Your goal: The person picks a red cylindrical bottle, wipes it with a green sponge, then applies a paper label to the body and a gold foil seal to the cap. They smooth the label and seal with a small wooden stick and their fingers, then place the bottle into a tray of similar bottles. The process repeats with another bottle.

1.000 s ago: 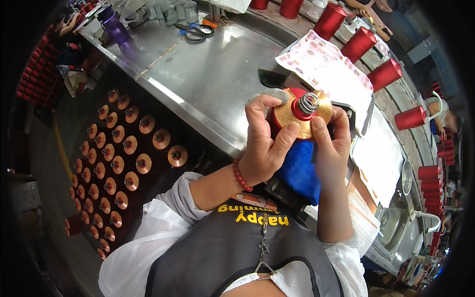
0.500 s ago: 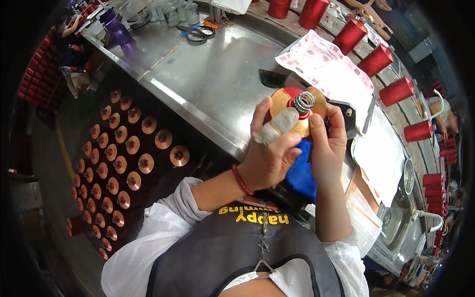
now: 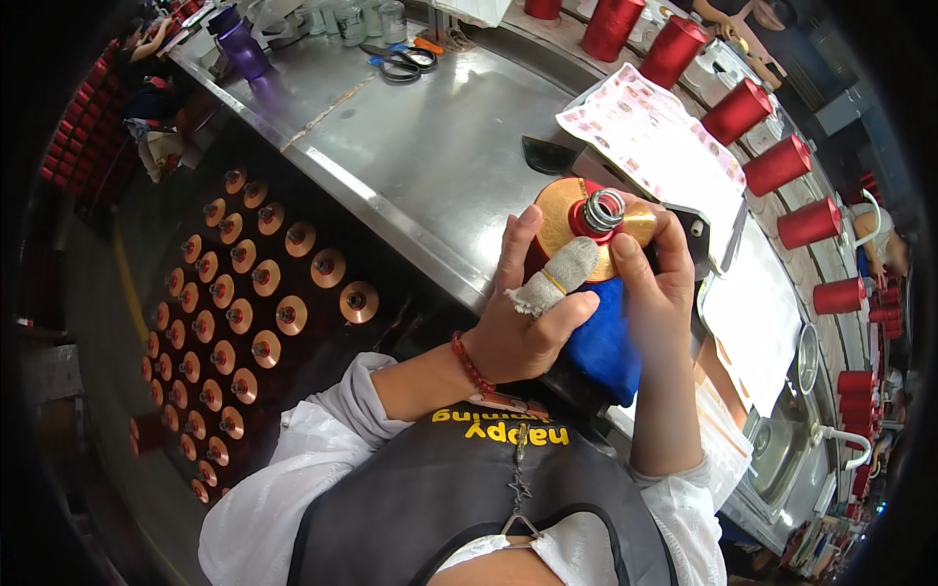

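Observation:
A red bottle with a gold shoulder (image 3: 559, 208) and a clear threaded neck (image 3: 604, 209) is held over the bench edge, its neck toward me. My left hand (image 3: 523, 327) is closed around the bottle's left side. One of its fingers wears a grey cloth finger cover (image 3: 569, 262), which presses on the gold shoulder. At the right side of the neck, my right hand (image 3: 657, 283) pinches a curved gold label-like piece (image 3: 641, 223) against the bottle with thumb and fingers. Below the bottle hangs blue cloth (image 3: 604, 342). The bottle's underside is hidden.
Many gold-shouldered red bottles (image 3: 264, 278) stand in rows at lower left. Red bottles (image 3: 738, 112) line a curved conveyor at right. On the metal bench (image 3: 420, 146) are scissors (image 3: 403, 64), a purple bottle (image 3: 239, 44) and printed sheets (image 3: 655, 127). Other people work beyond.
The covered left finger has slid down and the left thumb has shifted with it. More of the gold shoulder shows on the left. My view has moved slightly; both hands keep hold.

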The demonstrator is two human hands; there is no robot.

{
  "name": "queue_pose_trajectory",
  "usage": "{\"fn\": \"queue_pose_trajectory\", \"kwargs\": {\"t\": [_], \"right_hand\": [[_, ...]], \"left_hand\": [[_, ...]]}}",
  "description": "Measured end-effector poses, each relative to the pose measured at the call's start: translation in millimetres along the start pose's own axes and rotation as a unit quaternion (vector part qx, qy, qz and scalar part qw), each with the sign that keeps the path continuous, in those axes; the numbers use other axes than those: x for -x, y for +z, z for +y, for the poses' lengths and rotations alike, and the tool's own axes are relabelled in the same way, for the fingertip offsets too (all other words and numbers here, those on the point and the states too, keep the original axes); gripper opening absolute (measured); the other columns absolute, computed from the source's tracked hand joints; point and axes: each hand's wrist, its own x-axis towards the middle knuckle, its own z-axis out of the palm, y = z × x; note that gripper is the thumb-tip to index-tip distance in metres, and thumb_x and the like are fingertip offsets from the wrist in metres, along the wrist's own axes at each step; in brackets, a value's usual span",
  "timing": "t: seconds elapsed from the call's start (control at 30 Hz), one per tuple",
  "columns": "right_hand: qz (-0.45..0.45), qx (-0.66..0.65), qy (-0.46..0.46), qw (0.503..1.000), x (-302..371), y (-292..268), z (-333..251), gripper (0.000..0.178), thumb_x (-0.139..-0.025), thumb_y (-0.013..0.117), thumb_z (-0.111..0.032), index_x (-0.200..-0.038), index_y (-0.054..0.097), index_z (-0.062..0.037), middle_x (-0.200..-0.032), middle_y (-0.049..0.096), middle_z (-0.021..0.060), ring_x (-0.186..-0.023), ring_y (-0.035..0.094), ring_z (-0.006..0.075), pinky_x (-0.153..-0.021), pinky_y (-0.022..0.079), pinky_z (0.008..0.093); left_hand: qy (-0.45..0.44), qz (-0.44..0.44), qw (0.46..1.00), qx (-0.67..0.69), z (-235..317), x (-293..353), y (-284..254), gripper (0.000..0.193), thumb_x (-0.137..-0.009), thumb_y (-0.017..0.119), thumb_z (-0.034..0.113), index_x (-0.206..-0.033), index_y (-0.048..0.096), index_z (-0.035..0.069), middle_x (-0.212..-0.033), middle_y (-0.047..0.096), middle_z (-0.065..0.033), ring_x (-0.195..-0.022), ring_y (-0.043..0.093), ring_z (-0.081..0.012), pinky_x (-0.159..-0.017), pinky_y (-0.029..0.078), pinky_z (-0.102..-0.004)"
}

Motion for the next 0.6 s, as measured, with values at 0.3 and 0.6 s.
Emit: {"fn": "queue_pose_trajectory", "kwargs": {"t": [0.3,0.6], "right_hand": [[0.063,0.077,-0.02,0.995,7,11,-3,0.025,-0.093,0.07,-0.018,-0.109,0.063,0.0001,-0.109,0.057,0.0076,-0.103,0.054,0.0173,-0.097,0.041,0.029],[-0.035,0.008,-0.013,0.999,-8,-10,-1,0.033,-0.093,0.072,-0.017,-0.119,0.061,-0.0012,-0.124,0.06,0.0077,-0.114,0.055,0.0162,-0.102,0.041,0.0315]], "left_hand": [[-0.025,0.008,1.0,0.008,-5,7,9,0.038,-0.086,0.07,0.001,-0.116,0.055,0.017,-0.15,0.029,-0.0363,-0.141,0.033,-0.0499,-0.108,0.035,-0.0635],[-0.052,0.015,0.986,0.16,-6,-4,-1,0.021,-0.097,0.063,0.01,-0.114,0.052,0.011,-0.153,0.022,-0.035,-0.143,0.03,-0.0461,-0.115,0.032,-0.0509]]}}
